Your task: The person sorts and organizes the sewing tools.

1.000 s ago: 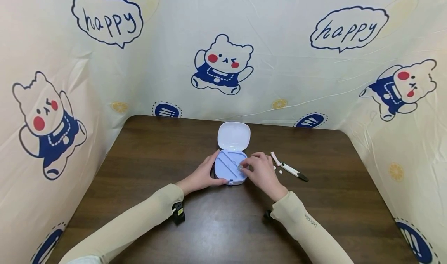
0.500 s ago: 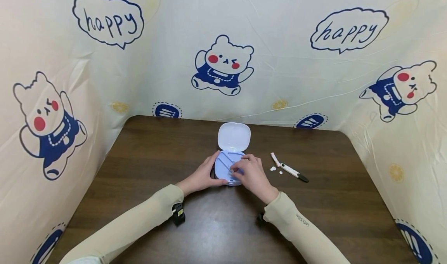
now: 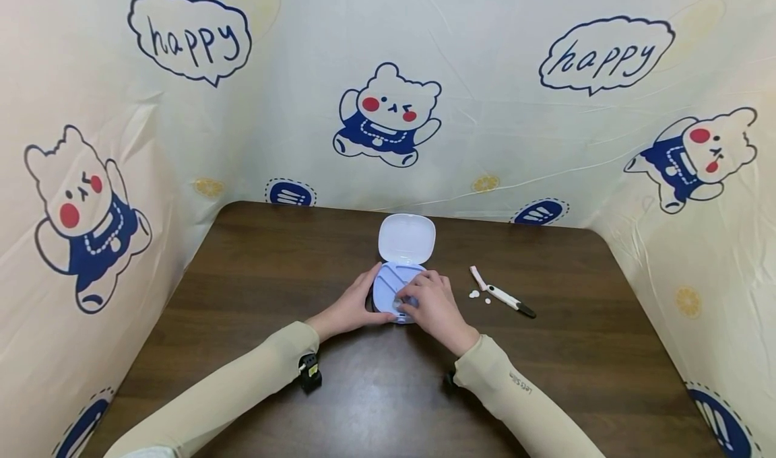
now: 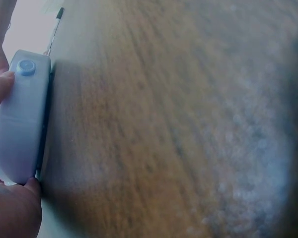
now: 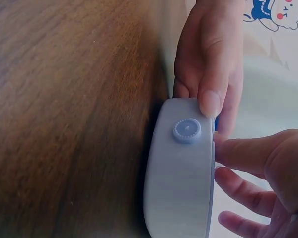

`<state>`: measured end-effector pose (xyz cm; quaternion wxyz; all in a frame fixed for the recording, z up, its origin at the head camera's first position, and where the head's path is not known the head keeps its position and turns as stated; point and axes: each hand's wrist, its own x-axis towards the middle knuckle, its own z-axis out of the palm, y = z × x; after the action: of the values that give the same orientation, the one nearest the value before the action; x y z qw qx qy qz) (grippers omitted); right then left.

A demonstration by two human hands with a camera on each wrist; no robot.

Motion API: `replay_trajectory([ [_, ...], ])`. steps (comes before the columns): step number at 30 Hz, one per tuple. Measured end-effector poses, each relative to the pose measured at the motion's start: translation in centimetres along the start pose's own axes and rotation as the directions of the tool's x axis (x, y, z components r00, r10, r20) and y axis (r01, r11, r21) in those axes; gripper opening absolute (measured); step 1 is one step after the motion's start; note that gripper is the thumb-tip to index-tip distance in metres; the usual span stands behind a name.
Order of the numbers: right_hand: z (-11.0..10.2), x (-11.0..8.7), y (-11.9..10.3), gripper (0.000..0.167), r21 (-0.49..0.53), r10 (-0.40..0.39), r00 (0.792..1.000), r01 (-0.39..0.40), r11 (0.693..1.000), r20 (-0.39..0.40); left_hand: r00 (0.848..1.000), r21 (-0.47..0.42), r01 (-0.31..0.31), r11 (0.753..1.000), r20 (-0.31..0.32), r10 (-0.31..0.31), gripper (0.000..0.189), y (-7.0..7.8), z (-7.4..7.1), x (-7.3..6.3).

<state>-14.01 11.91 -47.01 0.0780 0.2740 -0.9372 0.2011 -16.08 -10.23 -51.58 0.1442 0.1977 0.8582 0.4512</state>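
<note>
A pale blue round-cornered case (image 3: 388, 284) stands on the table, its white lid (image 3: 407, 239) raised at the back. Its upper face has a diagonal ridge, and a ridged round button (image 5: 187, 130) sits on the front wall. My left hand (image 3: 348, 306) grips the case from the left, thumb along the front edge. Over the case's right half, my right hand (image 3: 436, 310) bends its fingers and pinches a small clear round piece (image 3: 397, 304), mostly hidden by the fingertips. In the right wrist view, the right thumb and fingers are right at the case's rim.
Right of the case lie a white pen-shaped stick with a black end (image 3: 509, 298), a short pinkish-white strip (image 3: 477, 277) and several small white bits (image 3: 474, 294). Cloth walls with printed bears (image 3: 388, 118) enclose the brown table (image 3: 291, 256).
My right hand has moved left and slightly toward the front over the case, carrying the small clear piece. The left hand keeps its grip on the case.
</note>
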Motion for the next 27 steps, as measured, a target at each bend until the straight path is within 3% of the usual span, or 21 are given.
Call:
replay_trajectory([
  [15,-0.2,-0.5,0.4,0.019,-0.018,-0.043,0.999,0.042,0.999,-0.028,1.000,-0.011,-0.028,1.000,-0.010,0.028,0.116,-0.1,0.1,0.0],
  [27,-0.9,-1.0,1.5,0.027,0.006,0.000,0.998,0.000,1.000,-0.059,1.000,-0.010,-0.029,1.000,-0.007,0.029,0.116,-0.1,0.0,0.1],
])
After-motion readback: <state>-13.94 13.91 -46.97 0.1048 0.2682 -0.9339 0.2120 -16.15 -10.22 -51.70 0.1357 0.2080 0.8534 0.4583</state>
